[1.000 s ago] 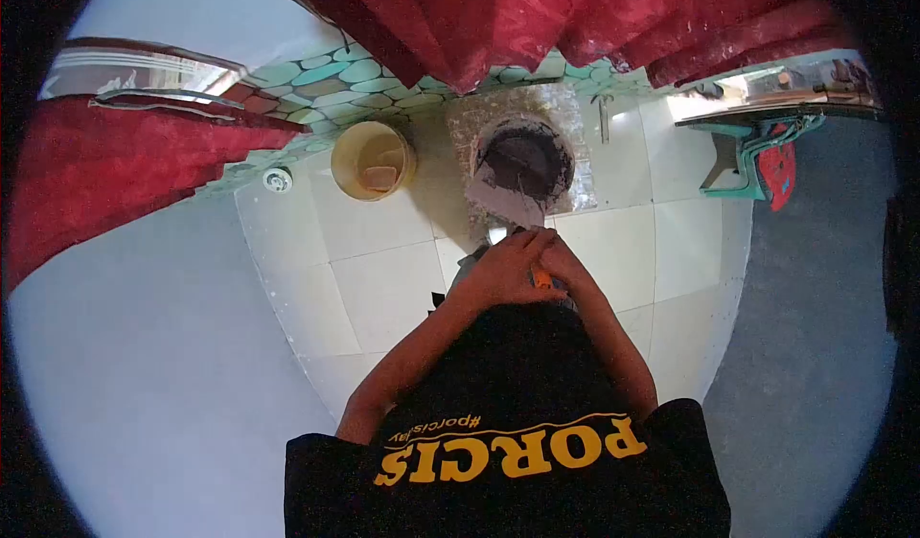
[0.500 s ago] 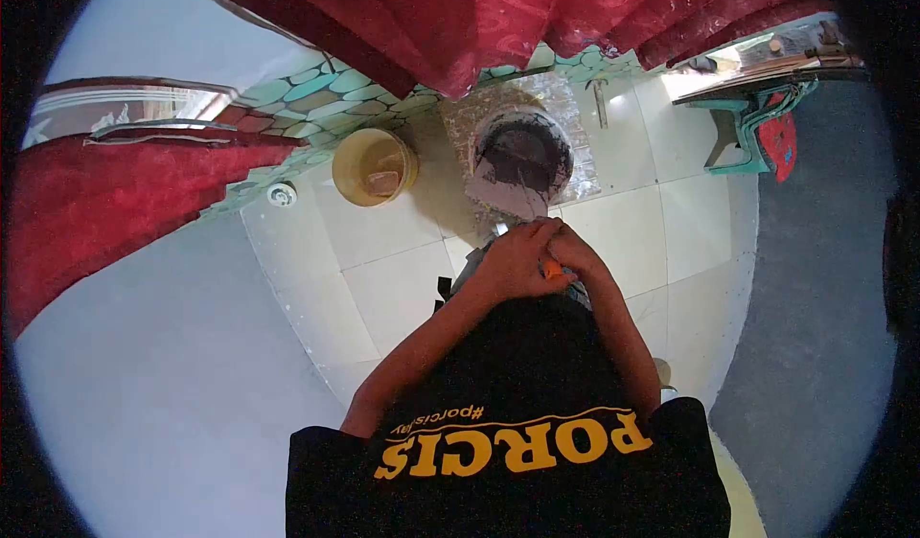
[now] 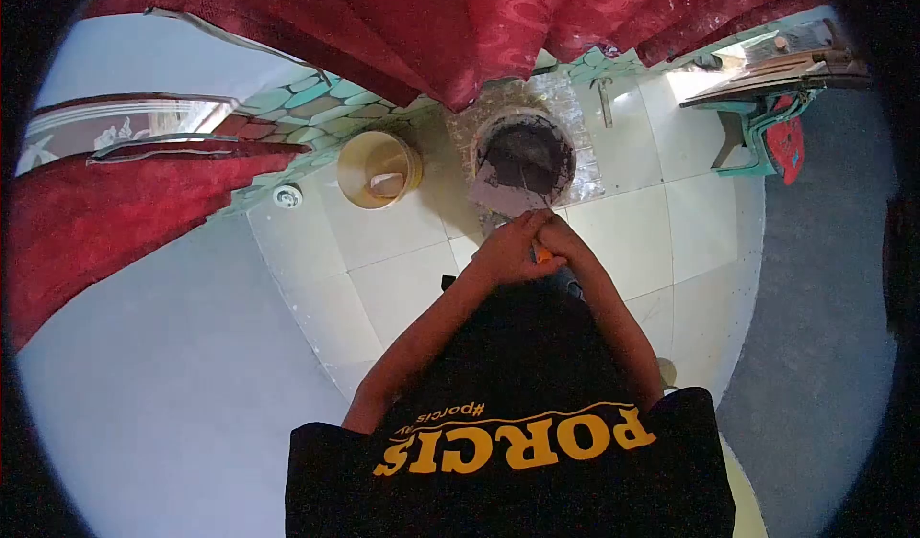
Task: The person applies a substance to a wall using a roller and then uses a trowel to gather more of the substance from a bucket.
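My left hand [image 3: 508,252] and my right hand [image 3: 563,239] are pressed together in front of my black shirt, fingers closed around an orange-handled tool [image 3: 544,253]. Most of that tool is hidden by the hands. Just beyond my fingertips stands a round bucket [image 3: 573,155] with dark grey, wet-looking material [image 3: 525,147] inside. A paler, pinkish-grey patch [image 3: 503,196] lies at its near side, close to my fingers; whether the tool touches it I cannot tell. The bucket rests on a stained board [image 3: 586,182].
A yellowish bucket [image 3: 414,169] holding a pale piece stands left on the tiled floor [image 3: 402,289]. A hammer-like tool [image 3: 605,102] lies beyond the board. Red curtains [image 3: 383,30] hang ahead and at left. A green chair [image 3: 752,136] with a red part stands at right.
My joined hands have shifted slightly left and closer to the bucket. The view has tilted a little, so the buckets appear slightly lower and farther right.
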A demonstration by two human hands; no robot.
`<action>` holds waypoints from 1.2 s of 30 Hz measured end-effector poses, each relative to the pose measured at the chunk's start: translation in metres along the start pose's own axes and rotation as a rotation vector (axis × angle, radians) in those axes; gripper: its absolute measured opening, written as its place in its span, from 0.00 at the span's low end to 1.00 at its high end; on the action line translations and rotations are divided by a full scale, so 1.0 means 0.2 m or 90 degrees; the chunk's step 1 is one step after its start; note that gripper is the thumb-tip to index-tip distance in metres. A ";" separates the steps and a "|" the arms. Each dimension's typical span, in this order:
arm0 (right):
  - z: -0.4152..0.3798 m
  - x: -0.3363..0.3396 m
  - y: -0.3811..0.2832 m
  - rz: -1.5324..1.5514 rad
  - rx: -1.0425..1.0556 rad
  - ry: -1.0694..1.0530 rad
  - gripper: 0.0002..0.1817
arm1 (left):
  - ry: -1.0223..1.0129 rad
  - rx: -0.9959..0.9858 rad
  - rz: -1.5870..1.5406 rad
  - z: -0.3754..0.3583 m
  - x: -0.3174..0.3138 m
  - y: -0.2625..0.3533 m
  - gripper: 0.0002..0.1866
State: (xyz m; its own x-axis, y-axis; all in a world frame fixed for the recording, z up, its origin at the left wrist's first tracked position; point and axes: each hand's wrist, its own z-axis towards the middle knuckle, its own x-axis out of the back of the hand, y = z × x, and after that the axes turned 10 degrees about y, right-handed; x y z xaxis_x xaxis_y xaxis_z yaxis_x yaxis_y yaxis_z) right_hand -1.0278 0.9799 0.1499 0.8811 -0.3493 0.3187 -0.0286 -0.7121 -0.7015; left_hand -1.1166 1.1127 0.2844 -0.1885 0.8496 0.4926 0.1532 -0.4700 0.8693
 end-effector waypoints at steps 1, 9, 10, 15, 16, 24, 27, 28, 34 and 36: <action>-0.01 0.01 -0.03 -0.031 0.043 -0.008 0.20 | 0.000 0.002 0.001 0.00 0.00 0.00 0.39; -0.20 0.13 -0.27 -0.140 0.133 0.037 0.21 | -0.035 0.017 -0.010 0.01 0.05 0.12 0.40; -0.22 0.14 -0.29 -0.053 0.042 0.016 0.21 | -0.035 0.016 -0.010 0.01 0.06 0.14 0.40; -0.29 0.18 -0.28 -0.022 0.058 -0.021 0.20 | -0.012 -0.024 0.056 0.01 0.07 0.22 0.41; -0.31 0.20 -0.30 -0.052 0.081 -0.032 0.20 | -0.012 -0.024 0.057 0.01 0.07 0.24 0.41; -0.44 0.30 -0.48 0.128 -0.010 -0.076 0.18 | -0.049 -0.017 0.053 0.03 0.16 0.36 0.40; -0.37 0.26 -0.40 0.107 -0.015 -0.086 0.18 | -0.036 -0.016 0.033 0.04 0.15 0.32 0.39; -0.35 0.26 -0.40 0.111 -0.028 -0.089 0.18 | -0.037 -0.016 0.034 0.05 0.14 0.30 0.39; -0.37 0.32 -0.51 -0.230 0.249 -0.055 0.20 | -0.012 -0.013 0.040 0.08 0.13 0.29 0.38; -0.42 0.33 -0.53 -0.189 0.211 -0.044 0.18 | -0.042 0.014 0.047 0.08 0.15 0.37 0.36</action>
State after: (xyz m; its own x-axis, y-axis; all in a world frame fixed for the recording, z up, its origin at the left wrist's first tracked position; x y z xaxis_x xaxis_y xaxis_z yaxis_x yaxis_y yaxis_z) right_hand -1.0073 0.9816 0.2996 0.8585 -0.1098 0.5009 0.3728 -0.5371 -0.7567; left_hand -1.0962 1.1078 0.3623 -0.1120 0.8268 0.5512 0.1862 -0.5274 0.8290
